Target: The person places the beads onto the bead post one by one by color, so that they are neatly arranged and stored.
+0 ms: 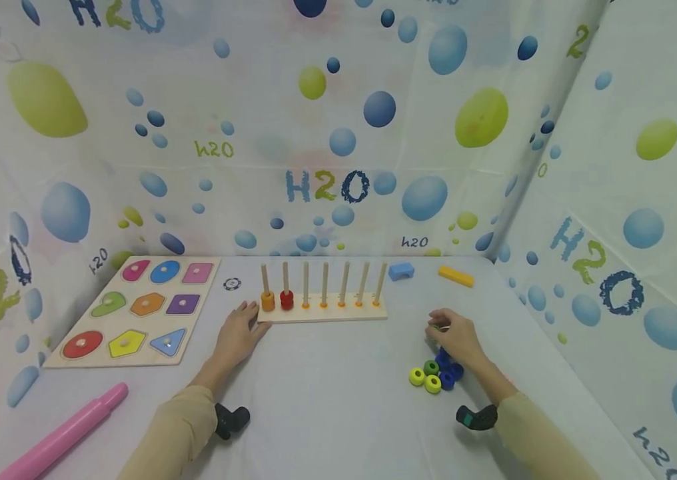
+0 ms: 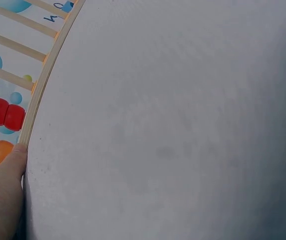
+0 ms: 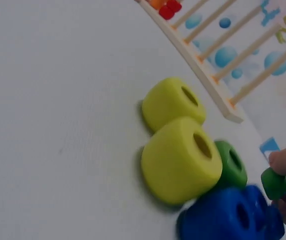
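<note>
My left hand [image 1: 241,333] lies at the left end of a wooden peg board [image 1: 326,316], fingers relaxed, thumb against its front edge. Orange beads [image 1: 268,301] are stacked on the leftmost peg and red beads [image 1: 287,301] on the one beside it; the other pegs are bare. On the right, my right hand [image 1: 457,337] pinches a green bead [image 3: 275,184] between thumb and fingers. Just below that hand sit two yellow beads [image 3: 181,161], another green bead [image 1: 431,368] and several blue beads [image 1: 447,380], grouped together on the table.
A shape puzzle board [image 1: 134,320] with knobbed pieces lies at the left, and a pink stick [image 1: 62,437] in front of it. Behind the peg board are a patterned chip [image 1: 232,284], a blue block [image 1: 401,271] and a yellow block [image 1: 456,276]. Printed cloth walls stand around the table.
</note>
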### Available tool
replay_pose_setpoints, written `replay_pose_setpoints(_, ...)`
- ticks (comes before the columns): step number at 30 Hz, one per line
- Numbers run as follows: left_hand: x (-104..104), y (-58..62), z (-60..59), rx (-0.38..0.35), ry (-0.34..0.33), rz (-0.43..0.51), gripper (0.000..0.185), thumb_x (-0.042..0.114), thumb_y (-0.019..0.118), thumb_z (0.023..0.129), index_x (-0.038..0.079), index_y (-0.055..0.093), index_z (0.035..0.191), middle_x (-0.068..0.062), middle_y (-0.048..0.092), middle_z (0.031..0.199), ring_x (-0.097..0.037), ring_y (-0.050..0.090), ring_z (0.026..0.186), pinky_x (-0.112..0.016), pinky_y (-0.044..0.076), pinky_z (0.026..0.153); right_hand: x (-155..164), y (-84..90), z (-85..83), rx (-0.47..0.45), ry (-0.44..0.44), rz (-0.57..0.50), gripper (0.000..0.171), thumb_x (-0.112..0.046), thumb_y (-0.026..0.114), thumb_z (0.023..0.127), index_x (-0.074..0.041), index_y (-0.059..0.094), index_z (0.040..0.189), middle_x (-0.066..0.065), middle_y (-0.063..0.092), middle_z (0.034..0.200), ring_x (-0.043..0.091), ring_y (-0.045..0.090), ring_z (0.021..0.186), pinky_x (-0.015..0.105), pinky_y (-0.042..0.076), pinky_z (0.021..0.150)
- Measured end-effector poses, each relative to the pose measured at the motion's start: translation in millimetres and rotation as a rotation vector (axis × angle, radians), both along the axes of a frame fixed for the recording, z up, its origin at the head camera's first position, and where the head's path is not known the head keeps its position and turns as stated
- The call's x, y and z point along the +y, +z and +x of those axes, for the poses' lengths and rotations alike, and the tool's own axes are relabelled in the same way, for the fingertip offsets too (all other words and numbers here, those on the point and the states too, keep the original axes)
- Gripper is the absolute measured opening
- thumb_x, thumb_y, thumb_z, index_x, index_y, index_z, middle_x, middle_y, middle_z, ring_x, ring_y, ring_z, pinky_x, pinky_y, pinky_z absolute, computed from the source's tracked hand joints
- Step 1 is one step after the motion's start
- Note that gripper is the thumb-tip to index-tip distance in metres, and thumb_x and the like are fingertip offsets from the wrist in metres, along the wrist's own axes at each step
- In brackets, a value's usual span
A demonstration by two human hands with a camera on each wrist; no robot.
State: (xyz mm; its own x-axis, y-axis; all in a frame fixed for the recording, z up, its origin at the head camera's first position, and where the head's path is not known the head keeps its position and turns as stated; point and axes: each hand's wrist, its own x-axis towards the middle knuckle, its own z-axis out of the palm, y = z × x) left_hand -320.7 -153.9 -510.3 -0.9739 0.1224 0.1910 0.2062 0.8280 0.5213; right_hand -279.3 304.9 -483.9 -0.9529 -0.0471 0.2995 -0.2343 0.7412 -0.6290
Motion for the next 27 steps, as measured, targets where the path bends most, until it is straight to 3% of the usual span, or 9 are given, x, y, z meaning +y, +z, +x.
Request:
replay_pose_setpoints(8,-1,-0.8,0.9,0.026,-0.001,0.012,0.061,0.030,0.064,0.091,-0.006,0.044,0.135,-0.027,0.042,0.139,-0.045,0.031,0.132,-0.057,0.025,0.108,-45,28.6,-22.0,0.191,0.164,-0.084,0.028,-0.005,0.072,0.082,-0.002,0.063,0.109,0.006,0.070,0.098,0.022,0.065,0.092,0.031,0.057,0.076)
replay_pose_setpoints(15,-2,1.3,1.9,0.047,-0.007,0.018,0.060,0.030,0.065,0.090,-0.007,0.046,0.134,-0.026,0.045,0.137,-0.045,0.032,0.131,-0.057,0.026,0.108,-97,59.6,-37.9,0.311,0.335,-0.072,0.031,-0.001,0.073,0.080,0.000,0.063,0.109,0.006,0.069,0.099,0.018,0.065,0.093,0.025,0.056,0.076)
replay_pose_setpoints(21,-4,0.2,1.4,0.029,-0.004,0.018,0.060,0.030,0.064,0.090,-0.006,0.046,0.134,-0.025,0.043,0.138,-0.044,0.031,0.132,-0.056,0.025,0.109,-146,87.9,-60.2,0.330,0.418,-0.094,0.032,0.000,0.072,0.081,0.000,0.061,0.112,0.009,0.068,0.101,0.018,0.065,0.090,0.024,0.056,0.078)
replay_pose_setpoints(27,-1,-2.9,1.5,0.029,-0.005,0.025,0.061,0.031,0.064,0.090,-0.006,0.045,0.135,-0.025,0.043,0.139,-0.043,0.031,0.133,-0.056,0.024,0.109,-190,102.4,-83.2,0.253,0.459,-0.169,0.032,-0.003,0.070,0.084,0.001,0.059,0.114,0.013,0.068,0.103,0.019,0.065,0.092,0.021,0.054,0.081)
